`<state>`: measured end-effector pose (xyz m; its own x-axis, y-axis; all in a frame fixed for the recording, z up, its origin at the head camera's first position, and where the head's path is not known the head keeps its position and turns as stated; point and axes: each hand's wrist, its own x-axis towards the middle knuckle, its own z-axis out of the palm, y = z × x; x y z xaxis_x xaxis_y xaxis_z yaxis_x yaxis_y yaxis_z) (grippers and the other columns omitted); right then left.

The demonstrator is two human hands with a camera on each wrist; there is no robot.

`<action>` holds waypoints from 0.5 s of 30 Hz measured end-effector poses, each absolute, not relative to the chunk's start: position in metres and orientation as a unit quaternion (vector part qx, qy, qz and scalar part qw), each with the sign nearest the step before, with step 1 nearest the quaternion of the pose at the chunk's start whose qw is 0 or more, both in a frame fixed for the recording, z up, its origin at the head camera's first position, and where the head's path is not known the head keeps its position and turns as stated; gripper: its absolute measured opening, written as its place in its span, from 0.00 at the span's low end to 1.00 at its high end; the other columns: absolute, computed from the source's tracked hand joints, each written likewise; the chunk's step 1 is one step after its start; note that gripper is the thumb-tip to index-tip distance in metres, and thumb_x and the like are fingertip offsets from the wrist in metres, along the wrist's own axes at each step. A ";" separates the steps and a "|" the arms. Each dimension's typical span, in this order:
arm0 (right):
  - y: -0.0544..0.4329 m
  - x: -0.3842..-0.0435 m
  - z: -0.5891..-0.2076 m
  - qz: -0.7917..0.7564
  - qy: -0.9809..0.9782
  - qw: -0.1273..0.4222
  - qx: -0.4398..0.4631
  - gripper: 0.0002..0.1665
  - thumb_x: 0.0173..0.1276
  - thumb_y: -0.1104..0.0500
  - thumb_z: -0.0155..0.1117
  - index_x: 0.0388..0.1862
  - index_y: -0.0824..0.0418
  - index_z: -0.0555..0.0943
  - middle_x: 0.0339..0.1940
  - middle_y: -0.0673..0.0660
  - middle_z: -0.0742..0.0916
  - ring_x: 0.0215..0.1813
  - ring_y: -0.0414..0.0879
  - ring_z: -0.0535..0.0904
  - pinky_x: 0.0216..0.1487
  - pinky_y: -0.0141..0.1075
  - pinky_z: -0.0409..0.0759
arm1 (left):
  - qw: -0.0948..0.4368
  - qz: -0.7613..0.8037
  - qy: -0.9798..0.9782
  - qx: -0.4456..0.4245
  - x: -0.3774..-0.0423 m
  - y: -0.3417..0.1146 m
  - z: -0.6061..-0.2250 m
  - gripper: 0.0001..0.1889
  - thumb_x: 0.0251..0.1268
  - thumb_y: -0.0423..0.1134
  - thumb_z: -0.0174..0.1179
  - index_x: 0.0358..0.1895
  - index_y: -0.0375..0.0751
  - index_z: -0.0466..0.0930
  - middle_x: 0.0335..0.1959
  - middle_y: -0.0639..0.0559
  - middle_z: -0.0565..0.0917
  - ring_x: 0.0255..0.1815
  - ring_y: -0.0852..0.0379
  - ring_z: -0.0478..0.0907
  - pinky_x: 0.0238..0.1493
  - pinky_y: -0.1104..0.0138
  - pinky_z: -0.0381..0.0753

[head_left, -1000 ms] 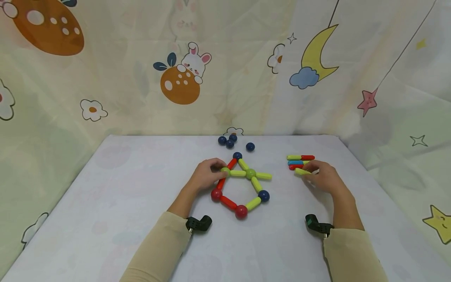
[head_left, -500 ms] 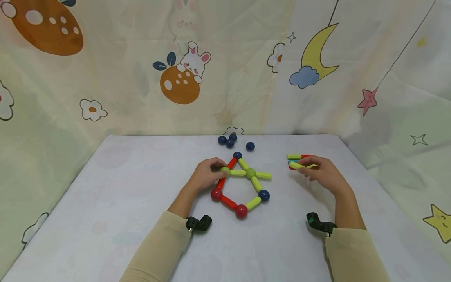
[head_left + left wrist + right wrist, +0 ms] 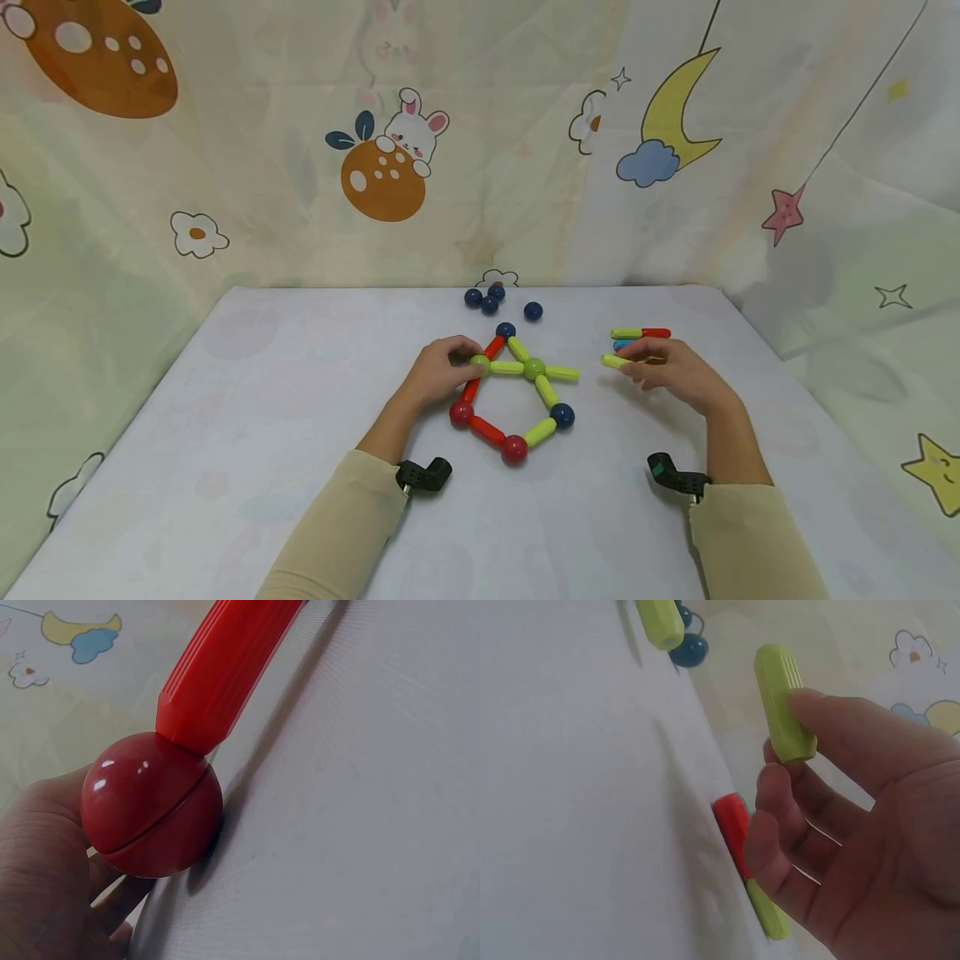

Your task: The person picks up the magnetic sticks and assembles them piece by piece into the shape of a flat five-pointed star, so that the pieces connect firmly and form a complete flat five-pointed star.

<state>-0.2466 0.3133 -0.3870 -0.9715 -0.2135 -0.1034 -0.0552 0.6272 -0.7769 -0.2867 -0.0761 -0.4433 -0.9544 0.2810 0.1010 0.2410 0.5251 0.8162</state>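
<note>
In the head view, a flat frame of magnetic rods and balls lies on the table. My left hand (image 3: 442,371) pinches its left light-green ball (image 3: 480,364). A second light-green ball (image 3: 534,369) has a yellow-green rod (image 3: 562,374) jutting right, its far end free. Below sit a red ball (image 3: 461,413), another red ball (image 3: 513,450) and a dark blue ball (image 3: 562,416); one more blue ball (image 3: 506,331) tops the frame. My right hand (image 3: 678,375) pinches a loose yellow-green magnetic rod (image 3: 781,705) between thumb and fingers, above the table. Most of my left hand is hidden in its wrist view.
Behind the frame, several loose dark blue balls (image 3: 489,305) rest near the table's back edge. Spare rods (image 3: 640,333) lie beyond my right hand, partly covered by it. A patterned cloth (image 3: 277,167) hangs around the white table (image 3: 225,467).
My right hand has lifted the yellow-green rod off the spare rods and carried it a little left toward the frame. The left hand and the frame stay put.
</note>
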 end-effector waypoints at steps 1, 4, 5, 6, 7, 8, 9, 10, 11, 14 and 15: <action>0.312 -0.247 -0.387 -0.427 0.895 0.099 -0.080 0.24 0.72 0.50 0.69 0.60 0.62 0.82 0.59 0.64 0.80 0.46 0.55 0.82 0.46 0.40 0.85 | 0.021 0.464 0.873 0.149 -0.287 -0.076 -0.443 0.14 0.66 0.45 0.69 0.52 0.48 0.86 0.50 0.51 0.86 0.54 0.52 0.79 0.63 0.55 0.78; 0.309 -0.248 -0.385 -0.437 0.886 0.128 -0.084 0.22 0.71 0.51 0.70 0.59 0.61 0.83 0.58 0.63 0.82 0.48 0.53 0.82 0.48 0.39 0.86 | 0.019 0.464 0.873 0.150 -0.288 -0.075 -0.443 0.14 0.65 0.45 0.69 0.52 0.48 0.86 0.50 0.52 0.86 0.54 0.52 0.79 0.63 0.55 0.78; 0.308 -0.249 -0.385 -0.439 0.884 0.138 -0.085 0.22 0.71 0.51 0.70 0.58 0.60 0.83 0.58 0.63 0.82 0.48 0.53 0.82 0.48 0.39 0.86 | 0.020 0.465 0.872 0.151 -0.288 -0.074 -0.443 0.13 0.66 0.44 0.69 0.52 0.48 0.86 0.50 0.52 0.86 0.54 0.52 0.79 0.63 0.55 0.78; 0.307 -0.249 -0.384 -0.439 0.882 0.147 -0.086 0.21 0.71 0.52 0.71 0.58 0.60 0.84 0.57 0.62 0.82 0.48 0.52 0.82 0.49 0.39 0.86 | 0.020 0.466 0.871 0.153 -0.289 -0.074 -0.443 0.13 0.66 0.45 0.69 0.52 0.48 0.86 0.51 0.52 0.86 0.54 0.52 0.79 0.63 0.55 0.78; 0.307 -0.249 -0.384 -0.437 0.882 0.155 -0.085 0.20 0.70 0.52 0.71 0.57 0.59 0.84 0.57 0.61 0.83 0.48 0.52 0.82 0.49 0.39 0.86 | 0.020 0.467 0.870 0.156 -0.289 -0.073 -0.443 0.14 0.66 0.45 0.69 0.52 0.48 0.86 0.51 0.52 0.86 0.55 0.52 0.79 0.63 0.55 0.78; 0.306 -0.249 -0.384 -0.435 0.882 0.162 -0.087 0.19 0.70 0.53 0.71 0.56 0.59 0.85 0.56 0.60 0.83 0.48 0.52 0.81 0.48 0.39 0.86 | 0.021 0.468 0.869 0.158 -0.290 -0.072 -0.443 0.14 0.66 0.45 0.69 0.52 0.48 0.86 0.51 0.52 0.86 0.55 0.52 0.79 0.64 0.55 0.78; 0.305 -0.249 -0.385 -0.432 0.882 0.168 -0.090 0.18 0.70 0.54 0.71 0.55 0.59 0.85 0.55 0.60 0.83 0.48 0.52 0.81 0.48 0.39 0.86 | 0.021 0.468 0.869 0.159 -0.290 -0.072 -0.443 0.14 0.66 0.45 0.69 0.52 0.48 0.86 0.52 0.52 0.86 0.55 0.52 0.79 0.64 0.55 0.78; 0.304 -0.249 -0.385 -0.430 0.880 0.175 -0.096 0.18 0.69 0.55 0.71 0.55 0.60 0.85 0.54 0.60 0.84 0.47 0.52 0.82 0.48 0.40 0.86 | 0.023 0.469 0.869 0.158 -0.290 -0.071 -0.442 0.14 0.66 0.45 0.69 0.52 0.49 0.86 0.52 0.52 0.86 0.56 0.52 0.79 0.64 0.55 0.78; 0.302 -0.249 -0.386 -0.430 0.879 0.183 -0.097 0.17 0.69 0.55 0.71 0.54 0.59 0.85 0.53 0.59 0.84 0.47 0.52 0.82 0.48 0.40 0.86 | 0.023 0.467 0.870 0.157 -0.289 -0.071 -0.442 0.14 0.66 0.46 0.69 0.52 0.49 0.86 0.52 0.52 0.86 0.56 0.52 0.78 0.64 0.55 0.78; 0.295 -0.250 -0.390 -0.430 0.871 0.207 -0.113 0.17 0.68 0.56 0.71 0.53 0.60 0.86 0.51 0.58 0.85 0.46 0.52 0.83 0.49 0.42 0.86 | 0.022 0.464 0.874 0.147 -0.288 -0.073 -0.443 0.14 0.65 0.45 0.69 0.52 0.50 0.86 0.52 0.52 0.86 0.56 0.51 0.78 0.64 0.55 0.78; 0.293 -0.250 -0.391 -0.430 0.869 0.215 -0.117 0.17 0.68 0.56 0.71 0.53 0.61 0.86 0.50 0.58 0.86 0.46 0.52 0.83 0.49 0.42 0.86 | 0.022 0.462 0.875 0.143 -0.287 -0.073 -0.443 0.14 0.65 0.45 0.70 0.52 0.50 0.86 0.52 0.52 0.86 0.56 0.51 0.78 0.64 0.55 0.78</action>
<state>-0.2504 0.2929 -0.3911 -0.8801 -0.3885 -0.2730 -0.0183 0.6023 -0.7981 -0.2869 -0.0734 -0.4428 -0.9581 0.2704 0.0948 0.2306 0.5315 0.8151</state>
